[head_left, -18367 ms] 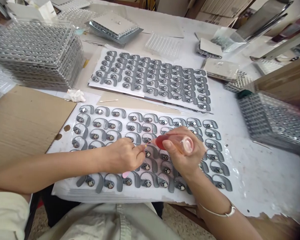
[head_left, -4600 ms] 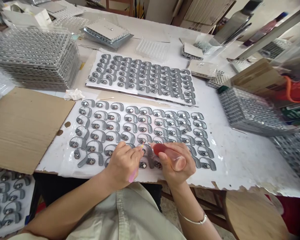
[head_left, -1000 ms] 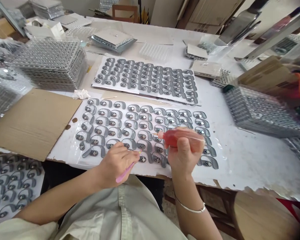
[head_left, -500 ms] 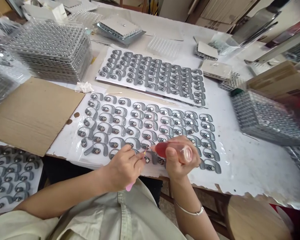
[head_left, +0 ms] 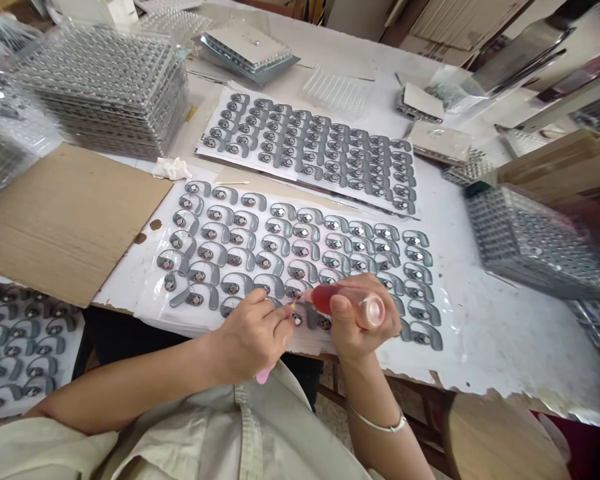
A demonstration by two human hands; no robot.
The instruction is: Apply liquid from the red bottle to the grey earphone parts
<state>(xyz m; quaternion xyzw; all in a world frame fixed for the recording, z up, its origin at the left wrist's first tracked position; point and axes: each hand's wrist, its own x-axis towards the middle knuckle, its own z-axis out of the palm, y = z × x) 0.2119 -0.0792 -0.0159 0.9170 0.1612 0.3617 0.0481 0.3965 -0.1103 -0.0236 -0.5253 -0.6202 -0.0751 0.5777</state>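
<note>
Rows of grey hook-shaped pieces [head_left: 300, 249], each with a round metallic part at one end, lie on a white sheet [head_left: 147, 293] in front of me. My left hand [head_left: 255, 333] is closed around a thin tool with a pink end [head_left: 263, 375]. Its yellowish tip points at a piece in the lower middle of the sheet. In my right hand [head_left: 355, 340] is a squeeze bottle [head_left: 325, 299] of red liquid, tilted with its nozzle close to that same piece. Whether nozzle or tip touches it, I cannot tell.
Behind lies a second sheet of grey pieces [head_left: 310, 150]. Stacked clear trays [head_left: 100, 87] stand at the left, more trays [head_left: 525, 247] at the right. Brown cardboard [head_left: 70, 220] lies left, near a crumpled tissue [head_left: 172, 168] and a cotton swab [head_left: 233, 183].
The view has shifted slightly. Both hands stay at nearly the same place over the sheet, still holding the thin tool and the squeeze bottle.
</note>
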